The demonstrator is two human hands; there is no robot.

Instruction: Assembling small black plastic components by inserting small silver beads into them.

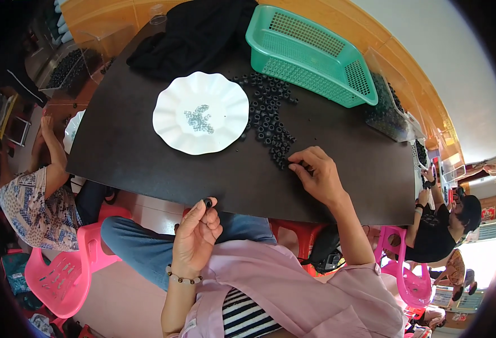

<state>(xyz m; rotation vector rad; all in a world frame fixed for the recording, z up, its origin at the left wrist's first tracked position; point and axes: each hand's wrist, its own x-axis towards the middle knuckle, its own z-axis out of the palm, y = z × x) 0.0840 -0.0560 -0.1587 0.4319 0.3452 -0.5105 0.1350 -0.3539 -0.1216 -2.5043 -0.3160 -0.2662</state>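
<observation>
My left hand [197, 234], a beaded bracelet at its wrist, is raised before the table's near edge. Between its thumb and index finger it pinches a small black ring-shaped part [208, 203]. Over the tabletop, my right hand [319, 174] is closed in a pinch, its fingertips touching the near end of a pile of similar black parts [267, 115]; whatever is between them is too small to make out. Left of the pile stands a white scalloped plate [172, 132] with many tiny clear, greyish pieces [199, 119] in its middle.
A green plastic basket [315, 81] sits at the back right, beside a clear bin [386, 115] with dark parts. Black cloth [197, 39] lies at the back left. People sit on both sides, one in a patterned shirt [28, 203], one in black [434, 239]. Pink chairs [62, 281] flank me.
</observation>
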